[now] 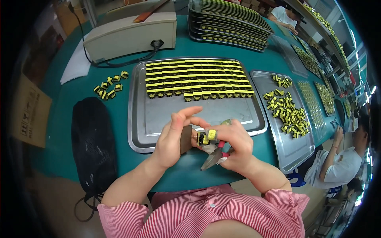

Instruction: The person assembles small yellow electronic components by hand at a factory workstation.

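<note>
In front of my chest, over the near edge of the metal tray (139, 148), my two hands are close together. My left hand (168, 141) curls around a flat brown piece (185, 139), a finger stretched toward the right hand. My right hand (239, 146) grips red-handled pliers (214, 157), their jaws angled down to the left. Between the hands is a small black-and-yellow coil component with metal pins (202, 139). A second yellow component (212, 134) shows at my right fingers; which fingers hold each one is partly hidden. White wrapping covers some fingertips.
Rows of yellow-topped components (198, 79) fill the tray's far part. A right-hand tray (291, 156) holds loose ones; several more (111, 94) lie left. Around them are a black pouch (93, 142), beige machine (131, 37), stacked trays (228, 27) and a co-worker (337, 164).
</note>
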The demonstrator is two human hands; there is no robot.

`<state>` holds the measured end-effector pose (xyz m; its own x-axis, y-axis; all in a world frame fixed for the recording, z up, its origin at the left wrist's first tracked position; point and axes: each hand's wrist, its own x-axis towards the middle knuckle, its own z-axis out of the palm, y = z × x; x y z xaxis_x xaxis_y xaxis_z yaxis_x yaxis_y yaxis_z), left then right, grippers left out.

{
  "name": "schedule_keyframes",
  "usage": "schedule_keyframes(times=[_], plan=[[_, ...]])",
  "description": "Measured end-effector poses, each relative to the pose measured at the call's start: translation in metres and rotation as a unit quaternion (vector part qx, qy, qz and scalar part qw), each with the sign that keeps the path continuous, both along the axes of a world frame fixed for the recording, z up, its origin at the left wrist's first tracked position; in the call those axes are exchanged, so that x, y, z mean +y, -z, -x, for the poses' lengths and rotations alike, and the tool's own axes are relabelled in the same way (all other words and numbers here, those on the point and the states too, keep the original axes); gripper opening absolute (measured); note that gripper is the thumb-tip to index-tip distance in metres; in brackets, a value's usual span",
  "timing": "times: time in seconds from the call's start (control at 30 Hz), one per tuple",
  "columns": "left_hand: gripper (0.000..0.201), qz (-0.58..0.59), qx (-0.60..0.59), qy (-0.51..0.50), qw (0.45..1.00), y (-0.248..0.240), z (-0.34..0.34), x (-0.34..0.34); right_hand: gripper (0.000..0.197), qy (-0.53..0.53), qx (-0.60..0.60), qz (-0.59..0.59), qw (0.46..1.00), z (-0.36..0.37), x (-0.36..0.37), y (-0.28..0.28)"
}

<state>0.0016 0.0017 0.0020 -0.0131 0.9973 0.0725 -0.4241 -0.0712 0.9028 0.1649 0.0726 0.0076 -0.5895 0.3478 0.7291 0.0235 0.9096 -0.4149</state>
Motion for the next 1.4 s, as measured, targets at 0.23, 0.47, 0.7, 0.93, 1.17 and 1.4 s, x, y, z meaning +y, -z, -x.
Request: schedule_keyframes(times=[0.23, 0.47, 0.7, 0.93, 1.17, 1.4], plan=[[0.07, -0.019, 0.011, -0.006, 1.0, -0.001, -0.005, -0.002, 0.039, -0.002, -0.003, -0.015, 1.0, 0.004, -0.006, 0.001], [0.071, -0.021, 0.006, -0.003, 1.0, -0.002, -0.007, -0.003, 0.037, 0.002, -0.012, -0.048, 0.999, 0.004, -0.005, 0.001], [0.069, -0.023, 0.054, 0.012, 0.998, 0.004, -0.006, -0.004, 0.039, 0.002, -0.041, -0.069, 0.997, 0.005, -0.01, -0.006], [0.071, -0.01, 0.138, 0.031, 0.99, 0.005, -0.006, -0.004, 0.041, -0.009, -0.034, -0.082, 0.996, 0.008, -0.012, -0.004], [0.078, 0.023, 0.006, 0.05, 0.998, -0.001, -0.011, -0.003, 0.041, -0.025, -0.025, -0.018, 0.999, 0.007, -0.012, -0.005], [0.078, 0.003, 0.013, 0.06, 0.998, 0.003, -0.012, -0.003, 0.04, -0.013, -0.024, -0.03, 0.999, 0.007, -0.015, -0.006]])
